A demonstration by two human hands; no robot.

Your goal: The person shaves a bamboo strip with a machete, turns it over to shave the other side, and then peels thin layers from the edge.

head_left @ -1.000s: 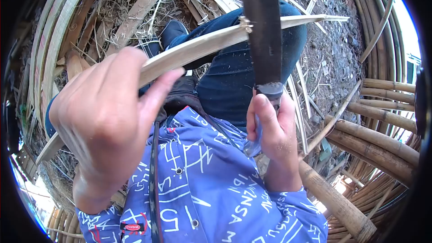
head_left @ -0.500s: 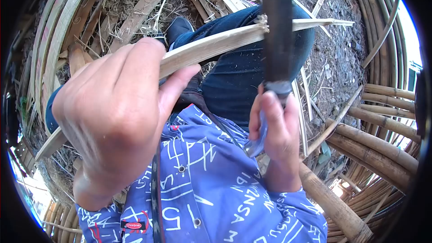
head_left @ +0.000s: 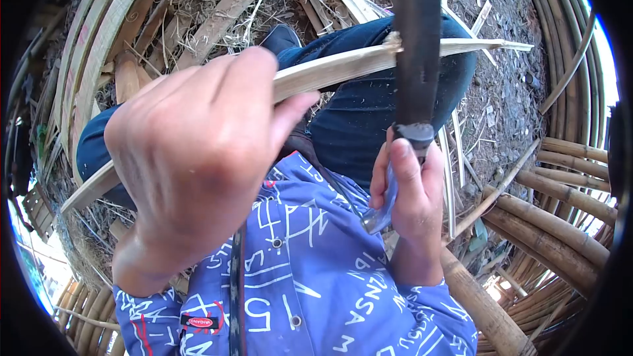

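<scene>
My left hand (head_left: 198,132) is closed around a pale bamboo strip (head_left: 336,70), with the thumb along its lower side. The strip runs from the lower left, under my hand, and out over my bent knee to a thin pointed end. In my right hand (head_left: 415,191) is the bluish handle of a machete (head_left: 417,59). Its wide dark blade points up and away from me and crosses in front of the strip. A rough, frayed curl of fibre (head_left: 394,43) shows on the strip just left of the blade. Whether the edge touches the wood is hard to see.
Long split bamboo strips (head_left: 105,33) curve along the left. Shavings and offcuts (head_left: 264,10) litter the ground ahead. Bamboo poles (head_left: 554,224) lie stacked at the right, and more line the far right edge. My jeans-covered knee (head_left: 455,66) is beneath the strip.
Both hands, the strip and the machete appear slightly further right and lower, as the whole view has shifted too. My left hand seems further along the strip, nearer the blade.
</scene>
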